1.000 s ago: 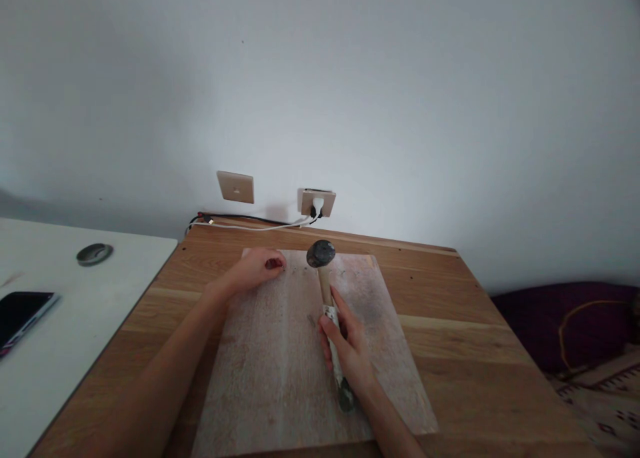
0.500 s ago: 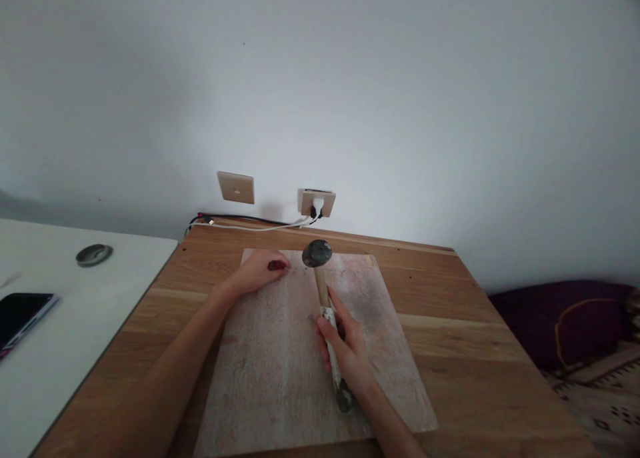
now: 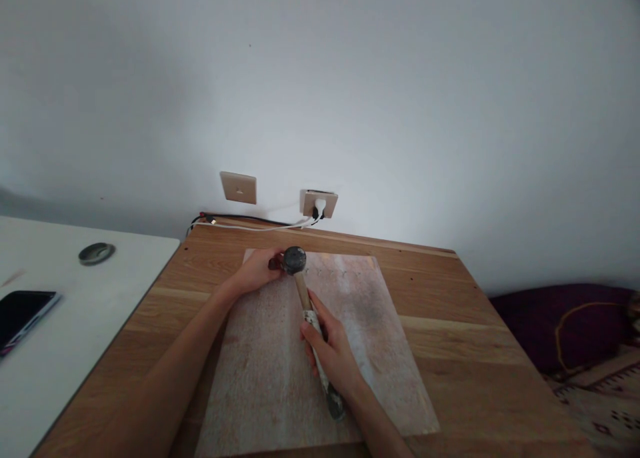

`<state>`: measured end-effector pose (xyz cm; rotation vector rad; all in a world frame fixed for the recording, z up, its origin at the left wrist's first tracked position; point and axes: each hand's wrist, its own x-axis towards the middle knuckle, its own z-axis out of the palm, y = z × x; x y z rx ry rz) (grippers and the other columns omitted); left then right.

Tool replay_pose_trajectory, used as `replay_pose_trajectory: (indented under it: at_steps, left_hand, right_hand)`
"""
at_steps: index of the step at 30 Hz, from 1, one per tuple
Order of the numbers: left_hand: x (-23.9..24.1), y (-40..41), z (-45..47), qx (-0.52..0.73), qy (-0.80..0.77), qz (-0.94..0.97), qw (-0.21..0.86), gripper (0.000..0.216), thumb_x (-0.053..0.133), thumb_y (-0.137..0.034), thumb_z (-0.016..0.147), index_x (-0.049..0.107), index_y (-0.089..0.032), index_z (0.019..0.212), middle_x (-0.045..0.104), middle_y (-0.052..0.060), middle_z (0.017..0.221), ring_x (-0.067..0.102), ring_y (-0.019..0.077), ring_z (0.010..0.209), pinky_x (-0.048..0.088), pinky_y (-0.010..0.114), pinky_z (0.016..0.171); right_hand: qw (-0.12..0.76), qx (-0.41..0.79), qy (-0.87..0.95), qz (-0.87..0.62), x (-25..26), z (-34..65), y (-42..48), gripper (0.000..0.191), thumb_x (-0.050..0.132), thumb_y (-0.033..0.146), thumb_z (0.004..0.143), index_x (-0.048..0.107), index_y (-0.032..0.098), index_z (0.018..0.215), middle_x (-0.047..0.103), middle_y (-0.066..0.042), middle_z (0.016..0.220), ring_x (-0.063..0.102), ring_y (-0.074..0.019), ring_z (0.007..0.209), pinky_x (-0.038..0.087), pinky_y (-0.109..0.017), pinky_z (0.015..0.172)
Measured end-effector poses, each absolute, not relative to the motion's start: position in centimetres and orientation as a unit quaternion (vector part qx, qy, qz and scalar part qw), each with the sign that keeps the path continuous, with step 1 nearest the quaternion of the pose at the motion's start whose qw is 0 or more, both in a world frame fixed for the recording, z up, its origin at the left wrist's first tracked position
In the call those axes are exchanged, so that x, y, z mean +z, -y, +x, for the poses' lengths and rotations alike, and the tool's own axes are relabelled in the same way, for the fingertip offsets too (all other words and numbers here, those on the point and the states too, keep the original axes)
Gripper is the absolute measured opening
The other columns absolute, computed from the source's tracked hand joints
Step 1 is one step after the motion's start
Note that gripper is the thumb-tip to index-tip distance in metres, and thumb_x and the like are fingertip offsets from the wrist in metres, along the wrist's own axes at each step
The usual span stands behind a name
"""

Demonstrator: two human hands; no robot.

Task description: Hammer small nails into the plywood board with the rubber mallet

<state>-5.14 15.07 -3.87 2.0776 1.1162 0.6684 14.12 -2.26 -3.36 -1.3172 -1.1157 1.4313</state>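
My right hand (image 3: 327,345) is wrapped around the handle of a hammer (image 3: 303,295). Its head is dark and rounded, and the pale wooden handle has a worn white section and a dark butt end. Near the far left corner of a weathered wooden board (image 3: 260,378), my left hand (image 3: 259,270) is closed in a pinch. The hammer head is right at those fingertips and partly covers them, so what they hold is hidden. Several small thin bits, perhaps nails, form a row (image 3: 333,272) along the board's far side.
Beneath the board is a brown wooden table (image 3: 460,331) against the wall. White and black cables (image 3: 250,227) run along its back edge to a wall socket (image 3: 320,205). On a white table (image 3: 65,351) at left lie a phone (image 3: 25,318) and a round dish-like object (image 3: 97,253).
The hammer has moved left with my right hand, its head going from beside my left hand to its fingertips. My left hand stays in place at the board.
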Motion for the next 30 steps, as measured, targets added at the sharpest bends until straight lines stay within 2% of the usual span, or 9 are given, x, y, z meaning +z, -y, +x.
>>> replay_pose_trajectory:
  at_steps: [7,15,20,22,26,30]
  left_hand:
    - [-3.9,-15.1,-5.2,0.264,-0.414,0.795,0.356,0.04,0.066,-0.018,0.077,0.073,-0.017,0.116,0.08,0.004,0.097,0.072,0.0221,0.087,0.055,0.03,0.08]
    - [-4.1,-15.3,-5.2,0.261,-0.418,0.793,0.358,0.043,0.066,-0.018,0.074,0.074,-0.018,0.117,0.08,0.004,0.1,0.073,0.0233,0.088,0.056,0.031,0.08]
    - [-4.1,-15.4,-5.3,0.264,-0.405,0.798,0.36,0.046,0.064,-0.015,0.073,0.073,-0.019,0.118,0.08,0.004,0.105,0.073,0.0236,0.092,0.056,0.031,0.082]
    - [-4.1,-15.3,-5.3,0.258,-0.402,0.803,0.357,0.044,0.064,-0.014,0.073,0.073,-0.019,0.116,0.08,0.005,0.104,0.072,0.0236,0.091,0.056,0.031,0.081]
    - [-4.0,-15.3,-5.2,0.237,-0.407,0.81,0.35,0.035,0.065,-0.017,0.078,0.071,-0.019,0.112,0.075,0.002,0.088,0.068,0.0198,0.079,0.053,0.029,0.075]
    - [-2.9,-15.0,-4.9,0.256,-0.403,0.82,0.316,0.019,0.066,-0.019,0.079,0.067,-0.019,0.097,0.067,0.004,0.097,0.063,0.0161,0.079,0.051,0.027,0.073]
  right_hand:
    - [0.432,0.574,0.45,-0.53,-3.4,14.1,2.4,0.079,0.068,0.048,0.094,0.043,0.022,0.164,0.051,0.008,0.053,0.041,-0.0098,0.037,0.04,-0.02,0.034]
    - [0.409,0.547,0.486,-0.545,-4.0,14.2,2.5,0.074,0.062,0.041,0.097,0.041,0.021,0.165,0.052,0.008,0.051,0.043,-0.0103,0.037,0.04,-0.019,0.037]
    - [0.412,0.55,0.485,-0.541,-4.0,14.2,2.6,0.073,0.061,0.042,0.097,0.042,0.021,0.164,0.051,0.008,0.051,0.042,-0.0102,0.037,0.04,-0.02,0.036]
    - [0.414,0.555,0.48,-0.539,-4.0,14.1,2.6,0.073,0.062,0.043,0.097,0.043,0.021,0.164,0.052,0.008,0.054,0.043,-0.0101,0.038,0.041,-0.02,0.036]
    - [0.447,0.557,0.444,-0.541,-3.6,14.2,2.5,0.076,0.067,0.045,0.093,0.045,0.023,0.162,0.058,0.005,0.066,0.044,-0.0087,0.039,0.04,-0.019,0.034]
    - [0.521,0.524,0.393,-0.547,-2.9,14.9,2.3,0.082,0.071,0.05,0.09,0.044,0.024,0.162,0.058,0.006,0.068,0.045,-0.0084,0.04,0.04,-0.019,0.032]
